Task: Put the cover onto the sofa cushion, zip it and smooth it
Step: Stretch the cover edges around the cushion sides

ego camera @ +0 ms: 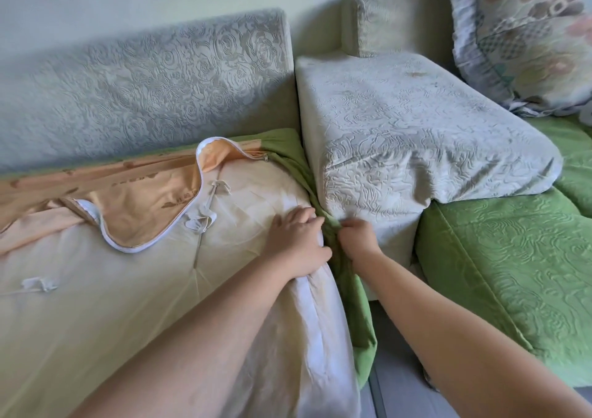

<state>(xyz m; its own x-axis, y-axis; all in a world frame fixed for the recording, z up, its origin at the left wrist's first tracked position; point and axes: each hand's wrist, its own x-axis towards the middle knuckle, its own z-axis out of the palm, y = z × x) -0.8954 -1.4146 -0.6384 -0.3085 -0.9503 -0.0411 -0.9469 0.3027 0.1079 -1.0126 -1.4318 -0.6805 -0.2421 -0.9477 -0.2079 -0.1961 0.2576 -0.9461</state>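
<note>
A large cream sofa cushion (134,289) lies across the left seat. Its green cover (355,296) is bunched along the cushion's right edge, between the cushion and a grey block. The cover's orange lining (141,199) with a white zip edge lies folded back over the cushion's far left part. A zip pull (265,158) shows near the far corner. My left hand (298,241) presses down on the cushion's right edge. My right hand (357,240) grips a fold of the green cover beside it.
A grey embossed backrest (144,81) runs behind the cushion. A grey embossed block cushion (416,129) stands to the right. A green-covered seat cushion (499,264) lies beyond it, and a floral frilled pillow (528,39) at the top right. Grey floor (397,385) shows below.
</note>
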